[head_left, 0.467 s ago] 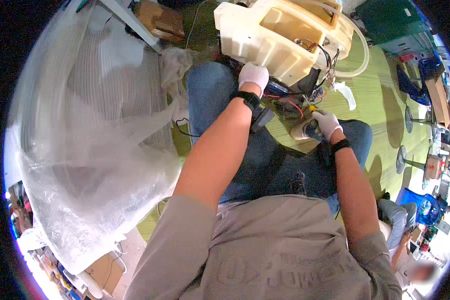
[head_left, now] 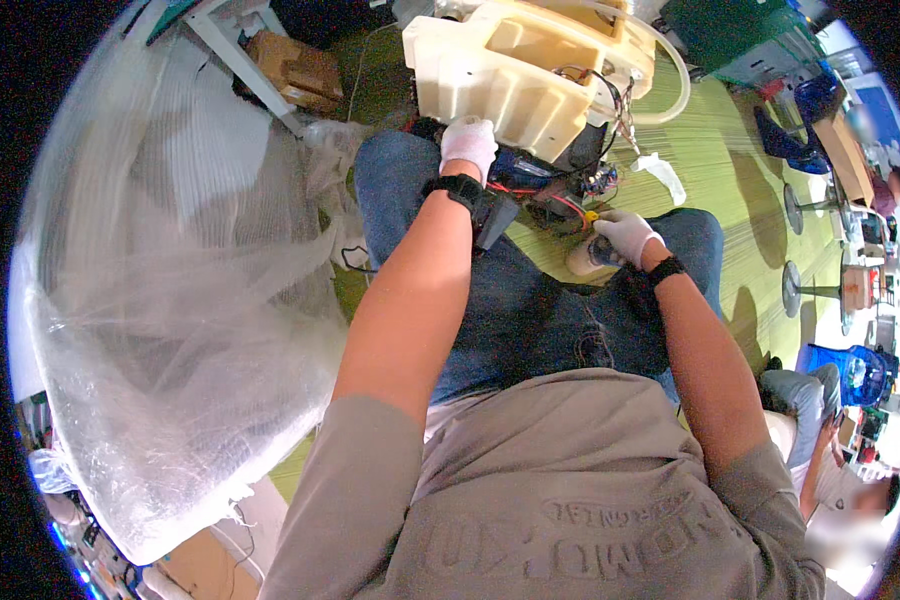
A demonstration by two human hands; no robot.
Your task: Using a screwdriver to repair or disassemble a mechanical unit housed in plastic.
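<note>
A large cream plastic housing (head_left: 510, 95) with deep open compartments lies tilted in front of my knees. My left hand (head_left: 468, 145), in a white glove, is closed at its near left edge; the fingertips are hidden. My right hand (head_left: 627, 238), also gloved, is closed around a yellow-handled screwdriver (head_left: 592, 217), whose tip I cannot make out. Below the housing sits a dark base with a blue part (head_left: 522, 167) and red wires (head_left: 567, 201), just left of the screwdriver. Dark cables (head_left: 618, 100) hang at the housing's right side.
Crinkled clear plastic wrap (head_left: 200, 290) covers the left side. A white strip (head_left: 660, 178) lies on the green floor right of the housing. A cardboard box (head_left: 295, 70) stands beneath a white table frame at the far left. Another person (head_left: 810, 400) sits at the right.
The housing and both hands appear shifted slightly left as the view moves. My left hand stays at the housing's edge; my right hand keeps the screwdriver near the red wires.
</note>
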